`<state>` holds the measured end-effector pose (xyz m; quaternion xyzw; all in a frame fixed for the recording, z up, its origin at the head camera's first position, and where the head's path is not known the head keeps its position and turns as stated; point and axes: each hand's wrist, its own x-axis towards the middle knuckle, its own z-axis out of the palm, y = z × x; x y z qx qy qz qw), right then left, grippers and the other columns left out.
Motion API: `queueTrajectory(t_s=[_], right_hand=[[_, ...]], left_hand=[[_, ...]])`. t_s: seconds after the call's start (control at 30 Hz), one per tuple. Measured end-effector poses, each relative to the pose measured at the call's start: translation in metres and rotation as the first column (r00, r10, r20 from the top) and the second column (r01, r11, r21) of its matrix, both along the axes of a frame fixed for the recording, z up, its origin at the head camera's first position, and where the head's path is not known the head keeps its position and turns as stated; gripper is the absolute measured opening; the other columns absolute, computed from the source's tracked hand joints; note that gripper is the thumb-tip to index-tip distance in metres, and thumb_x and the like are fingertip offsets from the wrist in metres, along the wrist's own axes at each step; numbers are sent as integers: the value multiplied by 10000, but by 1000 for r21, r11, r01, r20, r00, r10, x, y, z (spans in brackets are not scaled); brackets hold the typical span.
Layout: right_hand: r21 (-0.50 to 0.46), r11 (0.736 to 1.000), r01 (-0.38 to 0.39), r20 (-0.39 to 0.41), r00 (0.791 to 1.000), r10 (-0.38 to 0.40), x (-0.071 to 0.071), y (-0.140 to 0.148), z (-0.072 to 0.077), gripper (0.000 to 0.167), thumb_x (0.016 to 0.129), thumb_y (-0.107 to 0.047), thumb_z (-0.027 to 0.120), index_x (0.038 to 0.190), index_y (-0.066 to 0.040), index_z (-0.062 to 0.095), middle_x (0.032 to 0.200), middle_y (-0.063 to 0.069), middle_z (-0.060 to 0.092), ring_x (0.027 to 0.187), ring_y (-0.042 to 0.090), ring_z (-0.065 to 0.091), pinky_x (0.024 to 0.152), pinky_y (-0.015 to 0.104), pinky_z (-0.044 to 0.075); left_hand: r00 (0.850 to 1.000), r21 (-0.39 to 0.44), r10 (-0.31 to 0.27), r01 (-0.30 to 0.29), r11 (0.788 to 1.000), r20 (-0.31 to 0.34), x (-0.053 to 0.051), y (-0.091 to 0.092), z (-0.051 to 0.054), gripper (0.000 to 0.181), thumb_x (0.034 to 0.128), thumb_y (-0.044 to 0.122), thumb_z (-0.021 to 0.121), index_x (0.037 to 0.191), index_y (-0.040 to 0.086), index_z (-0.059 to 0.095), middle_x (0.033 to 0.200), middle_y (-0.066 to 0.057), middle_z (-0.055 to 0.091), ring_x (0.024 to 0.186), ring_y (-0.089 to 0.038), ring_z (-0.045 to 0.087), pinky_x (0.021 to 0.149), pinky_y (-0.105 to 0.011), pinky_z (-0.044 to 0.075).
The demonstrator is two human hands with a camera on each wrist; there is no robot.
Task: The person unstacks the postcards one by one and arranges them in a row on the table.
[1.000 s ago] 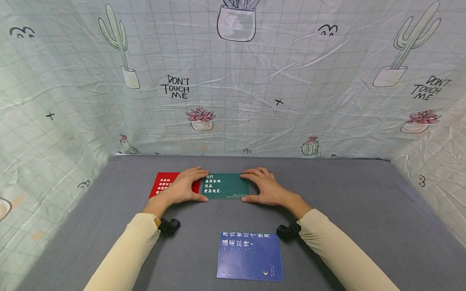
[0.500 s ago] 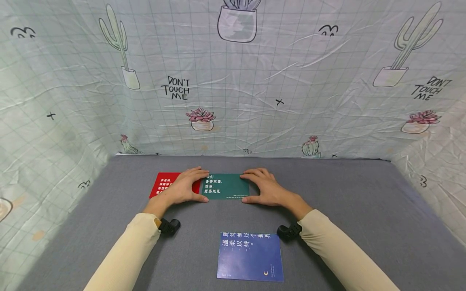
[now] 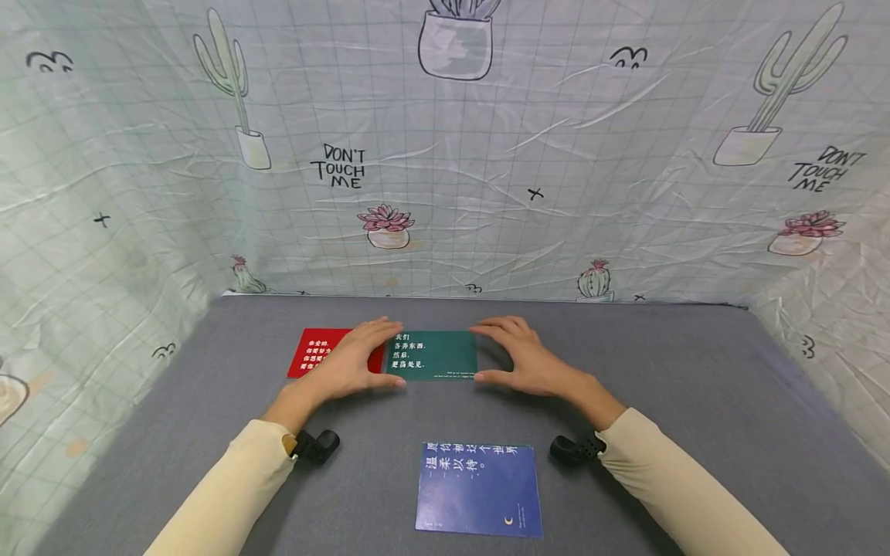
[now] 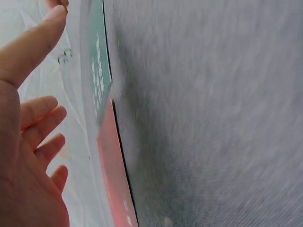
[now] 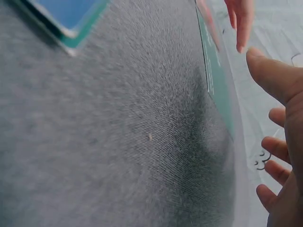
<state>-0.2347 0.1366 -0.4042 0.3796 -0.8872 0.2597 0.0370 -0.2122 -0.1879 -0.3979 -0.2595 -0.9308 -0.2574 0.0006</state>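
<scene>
A green card [image 3: 438,357] with white printed characters lies flat at the far middle of the grey table, its left edge meeting a red card [image 3: 304,357]. Over the seam between them hovers my left hand [image 3: 351,363], thumb and fingers spread, hiding part of the red card. At the green card's right edge is my right hand [image 3: 524,361], also spread. Both wrist views show the left hand [image 4: 28,142] and the right hand [image 5: 284,142] raised off the cards, gripping nothing. Closer to me lies a blue card [image 3: 478,494] with white characters and a small moon.
The right wrist view shows a teal layer [image 5: 87,33] under the edge of the blue card. Grey cloth covers the table [image 3: 660,371]. Behind it hangs a pale curtain [image 3: 473,170] printed with cacti, also flanking both sides.
My right hand has drawn off to the right from the green card. The left hand has lifted slightly, its wrist shifting left and nearer. The cards lie as before.
</scene>
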Motion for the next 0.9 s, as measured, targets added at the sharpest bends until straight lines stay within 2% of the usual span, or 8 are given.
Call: queueTrajectory(t_s=[0.27, 0.37, 0.57, 0.77, 0.9], right_hand=[[23, 998, 51, 6, 999, -51, 21, 8, 1, 743, 834, -516, 679, 1421, -117, 457, 1411, 102, 446, 1292, 291, 352, 1001, 589, 306], [36, 998, 45, -3, 999, -45, 31, 10, 1, 744, 833, -531, 672, 1419, -123, 460, 1401, 78, 456, 1285, 276, 368, 1008, 573, 320], [33, 999, -11, -1, 1000, 11, 54, 14, 4, 737, 841, -551, 652, 1417, -134, 461, 1390, 19, 459, 1285, 228, 374, 1012, 540, 344], [12, 997, -73, -9, 997, 73, 74, 19, 7, 702, 849, -531, 655, 1419, -175, 452, 1385, -36, 451, 1279, 184, 370, 1014, 513, 355], [-6, 994, -107, -45, 993, 106, 86, 26, 6, 674, 849, -498, 673, 1419, -227, 437, 1382, -59, 450, 1266, 153, 382, 997, 483, 382]], left_hand=[[998, 45, 30, -32, 998, 55, 22, 9, 4, 877, 733, 411, 796, 1456, 109, 402, 1496, -99, 349, 1373, -287, 284, 1009, -552, 377], [999, 60, 4, -7, 998, 47, 32, 13, 4, 880, 739, 422, 792, 1463, 124, 391, 1499, -81, 347, 1371, -280, 288, 1005, -539, 389], [998, 67, -58, 58, 996, 7, 56, 19, 4, 868, 742, 435, 790, 1459, 139, 402, 1490, -72, 365, 1364, -276, 309, 1004, -533, 393], [996, 88, -80, 78, 993, 25, 81, 25, 3, 858, 748, 457, 782, 1462, 169, 403, 1501, -37, 357, 1372, -234, 306, 1035, -533, 355], [993, 87, -112, 109, 990, 27, 97, 30, 1, 865, 753, 499, 762, 1464, 169, 398, 1500, -13, 361, 1384, -224, 292, 1045, -537, 338]])
